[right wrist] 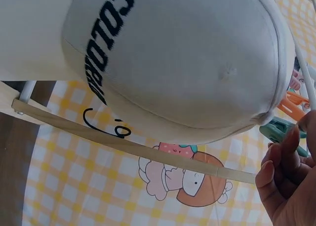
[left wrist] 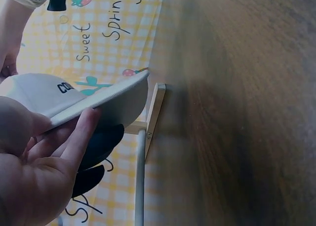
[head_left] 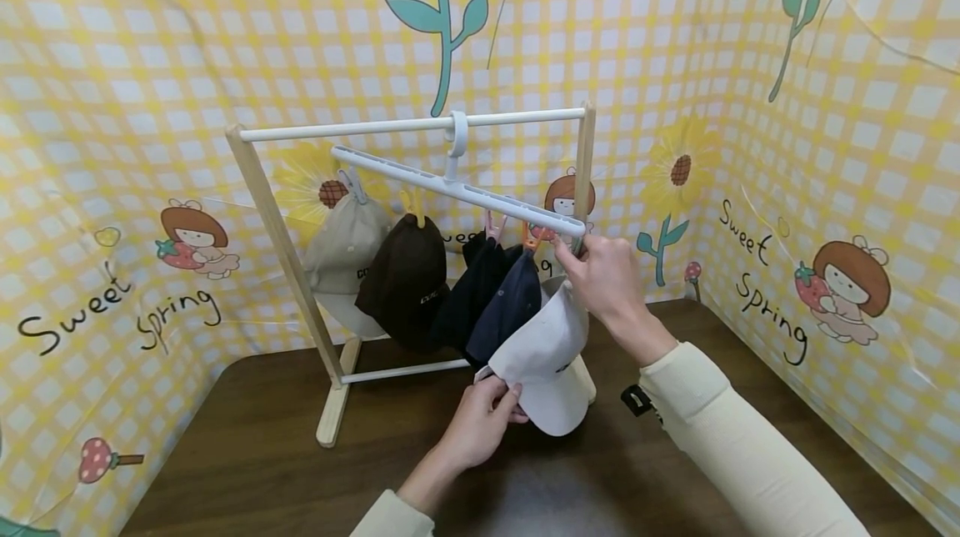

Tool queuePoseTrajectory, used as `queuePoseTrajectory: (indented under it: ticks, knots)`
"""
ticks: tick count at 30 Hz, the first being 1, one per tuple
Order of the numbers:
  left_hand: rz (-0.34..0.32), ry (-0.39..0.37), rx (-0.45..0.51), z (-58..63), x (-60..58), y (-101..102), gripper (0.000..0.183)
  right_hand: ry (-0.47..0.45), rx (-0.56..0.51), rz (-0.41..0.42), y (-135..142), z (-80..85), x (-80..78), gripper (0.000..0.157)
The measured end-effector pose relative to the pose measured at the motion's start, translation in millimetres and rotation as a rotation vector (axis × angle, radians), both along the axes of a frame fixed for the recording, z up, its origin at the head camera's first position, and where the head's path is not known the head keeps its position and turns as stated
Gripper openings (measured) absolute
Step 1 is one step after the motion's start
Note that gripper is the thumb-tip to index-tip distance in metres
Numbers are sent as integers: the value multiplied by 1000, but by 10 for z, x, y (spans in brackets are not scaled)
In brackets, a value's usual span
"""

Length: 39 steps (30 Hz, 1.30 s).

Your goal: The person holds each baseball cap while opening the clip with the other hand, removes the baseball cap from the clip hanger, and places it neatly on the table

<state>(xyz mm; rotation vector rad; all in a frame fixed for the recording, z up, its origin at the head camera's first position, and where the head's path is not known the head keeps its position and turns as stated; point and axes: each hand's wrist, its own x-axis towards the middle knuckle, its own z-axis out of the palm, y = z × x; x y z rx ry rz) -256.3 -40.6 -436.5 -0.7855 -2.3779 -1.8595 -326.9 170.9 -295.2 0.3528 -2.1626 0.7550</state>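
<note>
A white baseball cap (head_left: 543, 353) with dark lettering hangs at the right end of a pale hanger bar (head_left: 457, 191). My left hand (head_left: 480, 420) pinches the edge of its brim (left wrist: 106, 100), thumb on one face and fingers on the other. Up at the bar's end, my right hand (head_left: 611, 283) grips a green clip (right wrist: 279, 131), whose jaws meet the cap's rear edge. Beside the white cap hang a navy cap (head_left: 510, 303) on an orange clip (head_left: 533, 237), a black cap (head_left: 472, 295), a dark brown cap (head_left: 405, 278) and a beige cap (head_left: 345, 245).
The hanger hooks over the top rail (head_left: 337, 129) of a wooden-legged rack (head_left: 277, 245). That rack stands on a dark brown table (head_left: 262, 429). Yellow checked cloth (head_left: 300, 20) covers the walls behind and at both sides.
</note>
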Motion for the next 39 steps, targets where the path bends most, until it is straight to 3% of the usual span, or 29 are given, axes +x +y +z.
queuePoseTrajectory:
  ticks: [22, 39]
  knots:
    - [-142, -77, -19, -126, 47, 93, 21, -22, -29, -35, 47, 2, 45, 52]
    - [-168, -105, -62, -99, 43, 102, 19, -27, -42, -26, 67, 43, 88, 43]
